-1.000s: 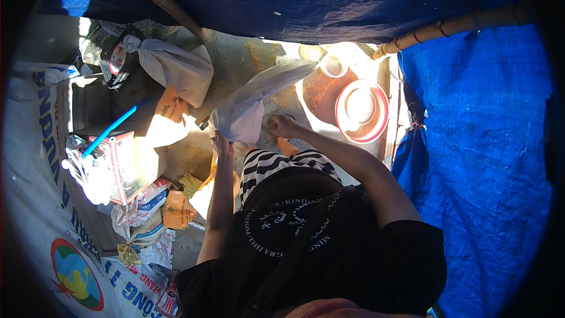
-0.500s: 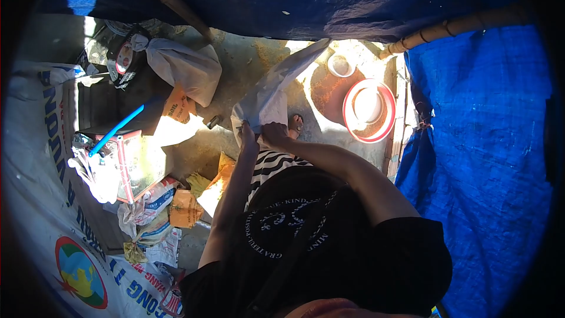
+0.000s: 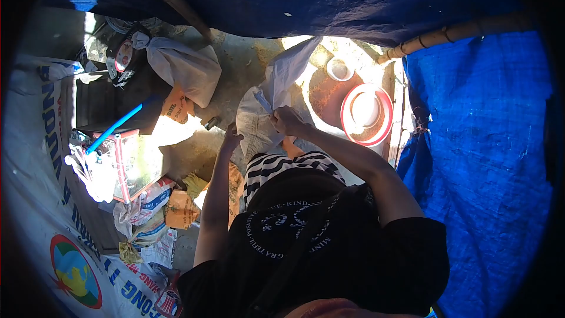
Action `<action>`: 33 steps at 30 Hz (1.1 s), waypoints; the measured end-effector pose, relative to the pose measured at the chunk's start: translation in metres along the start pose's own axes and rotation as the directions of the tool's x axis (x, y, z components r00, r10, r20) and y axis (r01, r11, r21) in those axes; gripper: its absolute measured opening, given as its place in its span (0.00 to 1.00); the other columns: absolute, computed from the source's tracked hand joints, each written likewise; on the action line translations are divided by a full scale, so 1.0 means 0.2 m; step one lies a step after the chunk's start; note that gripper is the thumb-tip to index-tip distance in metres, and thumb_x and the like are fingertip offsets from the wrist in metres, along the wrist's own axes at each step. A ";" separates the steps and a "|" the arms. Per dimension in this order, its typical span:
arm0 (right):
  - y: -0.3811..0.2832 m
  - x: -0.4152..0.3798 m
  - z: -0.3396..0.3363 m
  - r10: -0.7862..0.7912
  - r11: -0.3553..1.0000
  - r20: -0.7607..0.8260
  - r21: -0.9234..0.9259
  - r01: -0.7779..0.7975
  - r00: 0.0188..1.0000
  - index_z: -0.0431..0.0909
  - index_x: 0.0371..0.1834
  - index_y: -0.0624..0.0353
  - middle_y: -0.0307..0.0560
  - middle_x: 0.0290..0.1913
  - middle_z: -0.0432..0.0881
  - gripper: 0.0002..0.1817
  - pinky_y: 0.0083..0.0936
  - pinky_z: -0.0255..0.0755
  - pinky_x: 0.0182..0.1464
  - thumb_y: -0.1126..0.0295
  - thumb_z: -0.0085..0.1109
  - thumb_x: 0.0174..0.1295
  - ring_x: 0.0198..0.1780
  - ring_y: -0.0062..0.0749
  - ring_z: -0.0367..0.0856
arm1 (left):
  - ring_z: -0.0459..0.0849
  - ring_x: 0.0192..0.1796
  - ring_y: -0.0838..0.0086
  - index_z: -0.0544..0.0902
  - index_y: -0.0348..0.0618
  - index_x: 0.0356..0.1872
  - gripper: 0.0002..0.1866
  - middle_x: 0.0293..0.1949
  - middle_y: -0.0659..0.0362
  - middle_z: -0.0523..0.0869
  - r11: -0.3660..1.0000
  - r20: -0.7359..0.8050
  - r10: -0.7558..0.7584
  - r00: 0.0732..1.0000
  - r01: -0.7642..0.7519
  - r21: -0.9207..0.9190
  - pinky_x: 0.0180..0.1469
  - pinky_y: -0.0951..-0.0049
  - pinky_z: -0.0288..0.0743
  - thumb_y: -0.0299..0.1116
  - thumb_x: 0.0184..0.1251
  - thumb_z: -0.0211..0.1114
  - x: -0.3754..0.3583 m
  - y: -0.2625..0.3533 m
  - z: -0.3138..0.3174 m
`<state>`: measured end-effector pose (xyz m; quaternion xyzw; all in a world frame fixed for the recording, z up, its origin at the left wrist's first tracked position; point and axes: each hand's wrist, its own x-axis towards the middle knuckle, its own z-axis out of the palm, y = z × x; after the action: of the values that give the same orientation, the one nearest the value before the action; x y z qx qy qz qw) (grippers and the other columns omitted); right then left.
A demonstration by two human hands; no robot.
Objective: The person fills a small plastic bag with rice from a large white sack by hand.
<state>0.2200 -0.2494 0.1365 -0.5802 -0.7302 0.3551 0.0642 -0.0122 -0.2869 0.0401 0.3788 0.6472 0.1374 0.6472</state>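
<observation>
A pale sack (image 3: 256,123) stands on the floor in front of my striped trousers, its long loose top stretching away toward the upper right. My right hand (image 3: 287,121) is closed on the sack's gathered neck, at its right side. Just left of the sack, my left hand (image 3: 232,138) is off the cloth, fingers apart, with nothing seen in it.
Another tied pale sack (image 3: 187,72) lies at the upper left. A box (image 3: 138,162) with a blue stick (image 3: 118,126) sits at the left. To the right are a red-rimmed basin (image 3: 385,119) and a white bowl (image 3: 340,69). A blue tarp (image 3: 482,159) hangs farther right.
My left hand has let go of the sack and moved left. My right hand has moved up with the neck, which is now gathered, and the sack's body now shows more fully below.
</observation>
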 end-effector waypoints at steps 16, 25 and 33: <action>-0.17 -0.03 -0.50 0.274 0.634 0.226 0.689 -0.352 0.935 0.72 0.13 0.67 0.47 0.12 0.75 0.18 0.21 0.70 0.20 0.67 0.43 0.54 0.14 0.27 0.75 | 0.62 0.56 0.56 0.49 0.37 0.58 0.54 0.51 0.46 0.67 0.789 -0.506 0.050 0.861 0.277 0.549 0.54 0.62 0.59 0.40 0.26 0.74 0.10 -0.53 0.12; 0.10 0.13 -0.55 0.365 0.494 0.158 0.803 -0.335 0.918 0.73 0.18 0.71 0.51 0.16 0.77 0.17 0.19 0.72 0.19 0.67 0.42 0.54 0.15 0.30 0.76 | 0.75 0.36 0.54 0.73 0.40 0.33 0.19 0.29 0.48 0.77 0.795 -0.311 0.279 0.908 -0.038 0.605 0.40 0.60 0.66 0.39 0.39 0.64 -0.05 -0.17 0.08; 0.19 0.27 -0.77 0.431 0.505 0.050 0.814 -0.287 0.901 0.74 0.21 0.70 0.52 0.18 0.78 0.15 0.18 0.72 0.20 0.68 0.42 0.53 0.16 0.29 0.77 | 0.76 0.33 0.51 0.74 0.34 0.28 0.15 0.28 0.44 0.77 0.823 -0.259 0.396 0.881 -0.215 0.525 0.38 0.58 0.67 0.37 0.43 0.59 -0.06 0.28 0.38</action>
<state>0.3125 -0.1302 0.2111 -0.6522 -0.3443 0.6039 0.3024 0.0760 -0.2800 0.0768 0.5965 0.6965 0.1422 0.3726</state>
